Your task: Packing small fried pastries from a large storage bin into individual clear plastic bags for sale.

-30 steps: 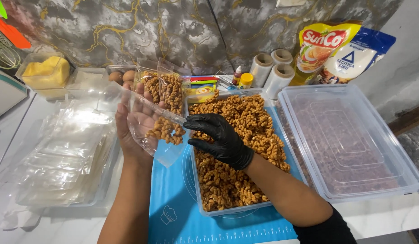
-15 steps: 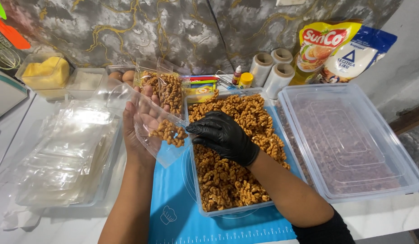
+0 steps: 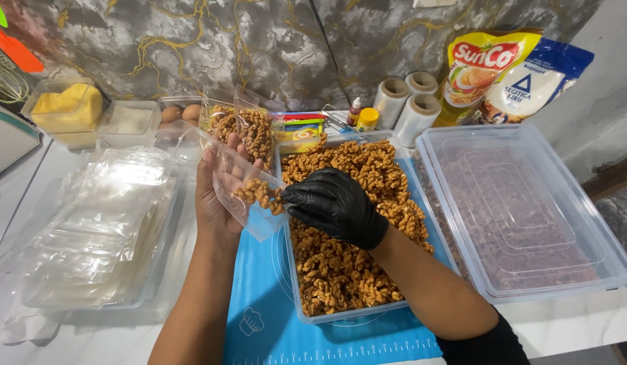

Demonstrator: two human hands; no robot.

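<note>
A clear lidded bin (image 3: 530, 223) is sitting at the counter's (image 3: 577, 324) right edge, beside an open tray of brown twisted snacks (image 3: 354, 270) lying on a blue mat (image 3: 259, 318) at the front middle. The bare left hand (image 3: 215, 196) is gripping a clear pouch (image 3: 249, 192) partly filled with snacks just left of the tray. The gloved right hand (image 3: 337, 206) is resting curled over the tray, fingertips at the pouch mouth; whether it is holding snacks cannot be told.

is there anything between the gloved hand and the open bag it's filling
Nothing visible. The gloved right hand sits over the snack tray, fingertips right at the mouth of the clear bag held in the bare left hand.
</note>
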